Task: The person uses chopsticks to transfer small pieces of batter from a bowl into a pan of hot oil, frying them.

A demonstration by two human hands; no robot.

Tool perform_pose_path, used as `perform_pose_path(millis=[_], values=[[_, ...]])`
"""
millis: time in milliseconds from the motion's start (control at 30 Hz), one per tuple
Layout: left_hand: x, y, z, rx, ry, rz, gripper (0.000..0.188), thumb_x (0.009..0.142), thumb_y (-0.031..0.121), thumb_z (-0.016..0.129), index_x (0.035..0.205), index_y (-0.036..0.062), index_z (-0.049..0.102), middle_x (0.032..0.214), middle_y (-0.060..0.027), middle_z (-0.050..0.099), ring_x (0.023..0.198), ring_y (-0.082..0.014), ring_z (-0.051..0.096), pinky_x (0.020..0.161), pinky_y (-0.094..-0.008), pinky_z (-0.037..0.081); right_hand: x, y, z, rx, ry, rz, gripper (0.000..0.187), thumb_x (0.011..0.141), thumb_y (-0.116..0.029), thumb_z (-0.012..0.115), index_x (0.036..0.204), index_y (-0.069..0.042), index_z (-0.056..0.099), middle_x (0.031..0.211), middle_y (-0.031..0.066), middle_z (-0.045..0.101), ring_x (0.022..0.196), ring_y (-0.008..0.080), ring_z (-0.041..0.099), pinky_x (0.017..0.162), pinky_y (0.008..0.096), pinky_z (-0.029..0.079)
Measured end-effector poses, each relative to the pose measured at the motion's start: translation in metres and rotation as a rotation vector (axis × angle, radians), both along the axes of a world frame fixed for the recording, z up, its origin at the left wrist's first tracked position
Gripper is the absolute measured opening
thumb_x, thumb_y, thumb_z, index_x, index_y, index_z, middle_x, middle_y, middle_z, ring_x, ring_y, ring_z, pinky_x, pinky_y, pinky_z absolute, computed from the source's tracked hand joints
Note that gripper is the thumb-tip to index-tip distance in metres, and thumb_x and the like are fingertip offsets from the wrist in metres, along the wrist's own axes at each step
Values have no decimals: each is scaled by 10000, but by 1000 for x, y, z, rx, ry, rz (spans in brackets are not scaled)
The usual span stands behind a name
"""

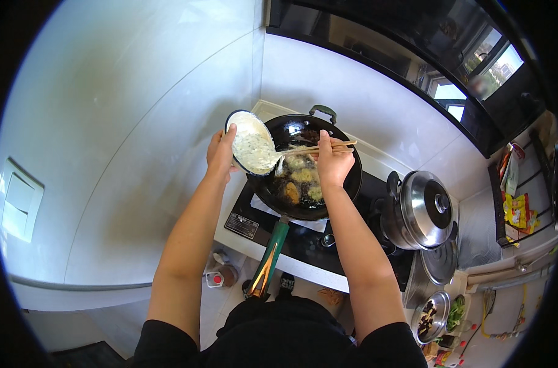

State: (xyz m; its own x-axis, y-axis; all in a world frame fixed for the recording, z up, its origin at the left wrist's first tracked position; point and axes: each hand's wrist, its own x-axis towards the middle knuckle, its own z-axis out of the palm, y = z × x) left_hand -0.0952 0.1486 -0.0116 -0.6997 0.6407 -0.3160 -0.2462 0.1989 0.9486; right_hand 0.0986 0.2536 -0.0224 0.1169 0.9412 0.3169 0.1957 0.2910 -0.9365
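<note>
My left hand (pixel 221 152) grips a white bowl with a dark rim (pixel 232 118), tilted toward the wok on its right. Pale, thick batter with green flecks (pixel 252 142) fills the bowl and reaches its lower lip. In my right hand (pixel 334 161) is a pair of wooden chopsticks (pixel 342 145), their tips at the bowl's edge with batter hanging there. Below them, the black wok (pixel 268 195) holds bubbling oil and several frying pieces. One piece (pixel 292 192) is browner; the others (pixel 303 175) look pale yellow.
The wok's green handle (pixel 275 245) points toward me over the stove (pixel 319 245). A lidded steel pot (pixel 425 211) stands to the right. Farther right are a steel bowl of dark and pale pieces (pixel 437 306) and green vegetables (pixel 455 311). A range hood (pixel 377 49) hangs overhead.
</note>
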Motion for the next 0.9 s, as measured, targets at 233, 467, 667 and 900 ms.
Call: perform_pose_path(millis=[233, 467, 667, 900], values=[[0, -2, -1, 30, -33, 11, 687, 837, 582, 556, 1314, 97, 454, 1245, -131, 548, 1062, -288, 574, 833, -514, 469, -15, -11, 8, 54, 120, 150, 312, 868, -239, 686, 834, 69, 657, 703, 79, 653, 571, 129, 630, 509, 257, 542], [-15, -11, -7, 98, -203, -19, 765, 821, 659, 508, 1350, 113, 422, 1313, -159, 496, 1144, -347, 520, 889, -545, 437, -19, -23, 28, -112, 130, 428, 266, 864, -227, 692, 806, 29, 649, 703, 61, 641, 559, 116, 614, 503, 233, 512], [-19, -27, -11, 229, -417, 21, 731, 854, 654, 457, 1340, 107, 431, 1331, -155, 481, 1103, -334, 561, 898, -546, 436, -17, -31, 58, -14, 206, 538, 253, 864, -214, 693, 831, 31, 640, 699, 65, 635, 576, 107, 606, 522, 225, 501], [-9, -58, -7, 409, -719, -10, 705, 876, 629, 441, 1336, 95, 431, 1332, -153, 485, 1142, -358, 541, 902, -542, 464, 0, -46, 97, -17, 338, 573, 256, 871, -221, 686, 849, 30, 635, 720, 63, 640, 597, 108, 621, 545, 218, 517]])
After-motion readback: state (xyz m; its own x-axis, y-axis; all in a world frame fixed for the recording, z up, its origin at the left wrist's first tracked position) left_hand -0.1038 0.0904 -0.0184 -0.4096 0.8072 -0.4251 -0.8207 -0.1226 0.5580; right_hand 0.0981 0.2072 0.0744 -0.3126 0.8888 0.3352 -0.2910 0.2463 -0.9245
